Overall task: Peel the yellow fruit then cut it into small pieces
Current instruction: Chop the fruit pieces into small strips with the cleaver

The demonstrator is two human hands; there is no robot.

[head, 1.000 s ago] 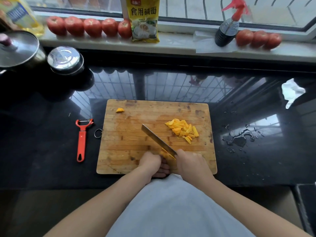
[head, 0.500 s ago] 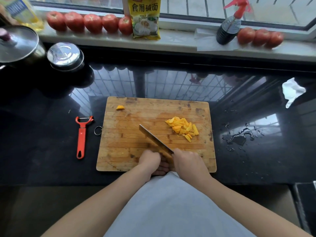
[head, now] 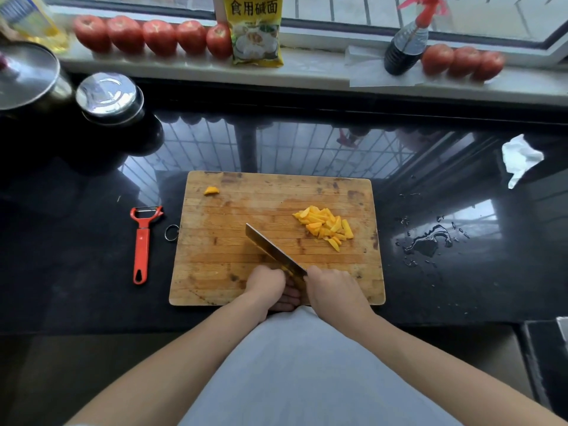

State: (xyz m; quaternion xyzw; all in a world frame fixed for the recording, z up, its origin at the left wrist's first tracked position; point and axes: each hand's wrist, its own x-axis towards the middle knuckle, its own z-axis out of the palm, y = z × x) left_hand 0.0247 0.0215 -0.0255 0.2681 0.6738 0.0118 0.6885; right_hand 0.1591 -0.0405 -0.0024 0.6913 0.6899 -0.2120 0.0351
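Right hand (head: 333,290) grips knife (head: 270,249); left hand (head: 270,287) curled, contents hidden; cut yellow pieces (head: 325,226) heaped.

Black counter (head: 307,142): board (head: 215,272), peeler (head: 142,241), tissue (head: 519,158).

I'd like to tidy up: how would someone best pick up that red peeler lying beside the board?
Probably by the straight handle of the red peeler, coming from above and pinching across its narrow sides. It lies flat on the counter, blade end away from the person, free of the cutting board.
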